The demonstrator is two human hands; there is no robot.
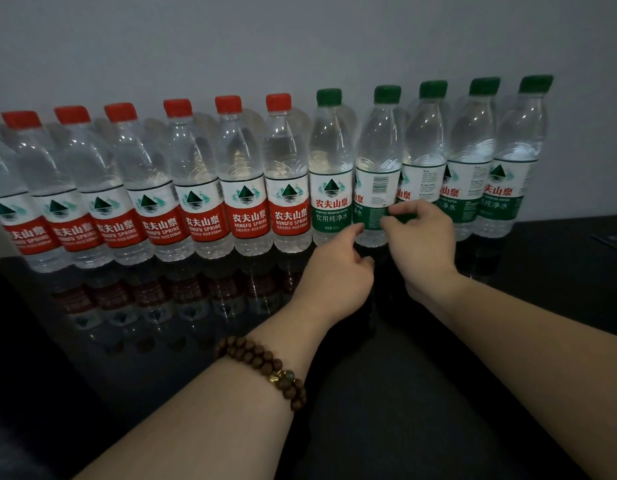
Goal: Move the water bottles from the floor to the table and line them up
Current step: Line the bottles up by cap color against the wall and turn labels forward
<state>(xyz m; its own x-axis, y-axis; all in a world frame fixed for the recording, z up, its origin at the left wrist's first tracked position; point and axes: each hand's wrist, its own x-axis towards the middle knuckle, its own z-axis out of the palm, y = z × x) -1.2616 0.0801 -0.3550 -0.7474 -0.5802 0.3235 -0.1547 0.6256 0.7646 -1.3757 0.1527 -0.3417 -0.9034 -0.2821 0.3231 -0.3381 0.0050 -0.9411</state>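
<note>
A row of water bottles stands along the wall on a glossy black table (438,358). Several red-capped, red-labelled bottles (246,174) fill the left part. Several green-capped, green-labelled bottles (473,161) fill the right part. The second green bottle (378,168) is turned with its barcode facing me. My left hand (338,268) touches its lower left side with thumb and fingertips. My right hand (421,240) pinches its label on the right side with curled fingers. A beaded bracelet (265,368) circles my left wrist.
A plain grey wall (300,39) rises directly behind the bottles. The table's dark surface reflects the bottles. A dark flat object (611,242) lies at the table's far right edge.
</note>
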